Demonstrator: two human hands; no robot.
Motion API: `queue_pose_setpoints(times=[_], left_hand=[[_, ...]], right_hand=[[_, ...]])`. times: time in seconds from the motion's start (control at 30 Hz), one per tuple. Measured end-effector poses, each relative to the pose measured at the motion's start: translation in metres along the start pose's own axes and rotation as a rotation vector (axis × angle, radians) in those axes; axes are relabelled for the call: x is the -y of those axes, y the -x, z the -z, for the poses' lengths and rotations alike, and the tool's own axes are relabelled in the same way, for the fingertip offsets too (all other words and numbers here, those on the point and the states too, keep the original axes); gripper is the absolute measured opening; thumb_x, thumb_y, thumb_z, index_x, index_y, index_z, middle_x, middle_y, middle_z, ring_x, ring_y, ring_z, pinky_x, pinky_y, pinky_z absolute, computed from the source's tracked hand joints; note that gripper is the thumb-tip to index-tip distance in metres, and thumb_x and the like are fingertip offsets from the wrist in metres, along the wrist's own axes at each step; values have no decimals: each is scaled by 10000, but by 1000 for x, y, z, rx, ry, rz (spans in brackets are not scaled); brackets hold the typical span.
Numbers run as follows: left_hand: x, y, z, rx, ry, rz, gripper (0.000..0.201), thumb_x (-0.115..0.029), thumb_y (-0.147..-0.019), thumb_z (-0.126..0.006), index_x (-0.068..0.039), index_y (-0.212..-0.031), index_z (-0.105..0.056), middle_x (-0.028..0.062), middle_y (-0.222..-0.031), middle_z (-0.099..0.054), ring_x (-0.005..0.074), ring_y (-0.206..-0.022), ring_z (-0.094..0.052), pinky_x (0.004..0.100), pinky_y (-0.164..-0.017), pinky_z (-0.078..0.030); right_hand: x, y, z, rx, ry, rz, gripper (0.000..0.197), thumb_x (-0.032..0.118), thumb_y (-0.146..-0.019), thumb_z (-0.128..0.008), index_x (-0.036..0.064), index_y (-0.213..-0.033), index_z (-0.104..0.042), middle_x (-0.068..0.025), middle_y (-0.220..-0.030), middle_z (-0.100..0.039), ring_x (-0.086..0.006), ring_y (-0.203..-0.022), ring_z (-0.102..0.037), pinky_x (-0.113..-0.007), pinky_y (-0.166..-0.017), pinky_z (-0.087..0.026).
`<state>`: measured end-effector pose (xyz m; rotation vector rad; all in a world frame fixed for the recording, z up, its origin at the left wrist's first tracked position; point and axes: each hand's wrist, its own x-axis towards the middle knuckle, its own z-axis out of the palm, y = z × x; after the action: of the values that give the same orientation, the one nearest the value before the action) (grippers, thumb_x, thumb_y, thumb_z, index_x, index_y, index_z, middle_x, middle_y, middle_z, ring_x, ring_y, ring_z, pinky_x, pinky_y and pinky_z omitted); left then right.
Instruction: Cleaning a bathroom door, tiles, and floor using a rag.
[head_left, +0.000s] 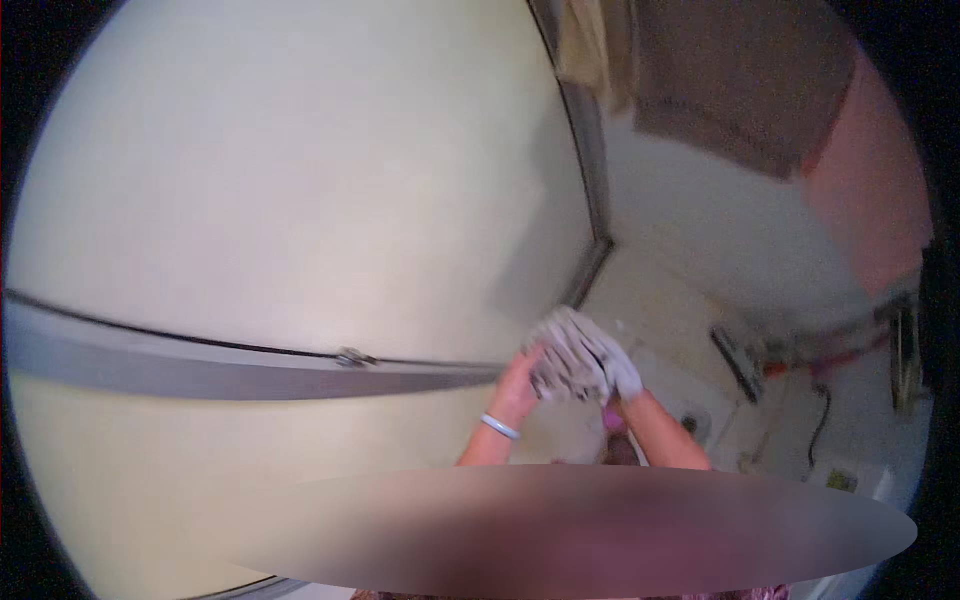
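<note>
A large oval blur covers the lower part of the view and hides whatever lies behind it, including the lower ends of both forearms; only a strip of patterned dark-pink fabric (760,593) shows beneath it. The whole scene is soft and smeared, so fine detail is hard to read.

A bundled, off-white cloth with greyish, dark-streaked folds (570,358) sits between the person's two hands, touching both, in front of the corner of a broad, cream-coloured flat panel with a grey metal frame (300,180). The left hand (516,384), below a pale blue band on the wrist (500,427), has its fingers partly curled against the cloth's left side and has hold of it; the fingertips blur into the folds. The right hand (622,378) is at the cloth's right side, covered in white; whether by a glove or a fold of the cloth, and how far its fingers are closed, cannot be told.

Just below the cloth, a small, bright pink patch (613,418) is partly hidden by the right forearm and cannot be identified. At the upper right, a brown hanging fabric (735,75) is cut off by the top edge.
</note>
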<state>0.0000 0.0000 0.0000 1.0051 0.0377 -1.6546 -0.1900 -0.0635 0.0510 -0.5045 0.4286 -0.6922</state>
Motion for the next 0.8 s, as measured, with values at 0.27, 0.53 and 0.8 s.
queue_pose_setpoints(times=[0.27, 0.53, 0.8], left_hand=[[-32, 10, -88, -208, -820, -587, 470, -99, -838, -615, -15, -1277, -472, 137, -1187, -602, 266, -1071, -587, 398, -942, -463], [-57, 84, -142, -130, -1593, -1109, 589, -51, -739, -602, -1, -1301, -434, 195, -1414, -383, 427, -1339, -292, 436, -1108, -261], [-102, 219, -121, -699, -1703, -1524, 260, 14, -727, -598, -98, -948, -679, 129, -1183, -583, 377, -1221, -438, 461, -1027, -338]], right_hand=[[16, -6, 45, -45, -393, -238, 709, 644, -895, -364, 165, -1417, -343, -100, -1418, -393, -305, -1277, -400, -564, -1040, -309], [46, -100, -76, -29, -230, -77, 514, 391, -940, -486, 63, -1331, -430, -121, -1204, -565, -249, -1111, -547, -394, -971, -433], [114, -136, -313, 187, 409, 1138, 545, 376, -933, -473, 76, -1380, -384, -145, -1405, -356, -279, -1291, -339, -397, -1064, -285]])
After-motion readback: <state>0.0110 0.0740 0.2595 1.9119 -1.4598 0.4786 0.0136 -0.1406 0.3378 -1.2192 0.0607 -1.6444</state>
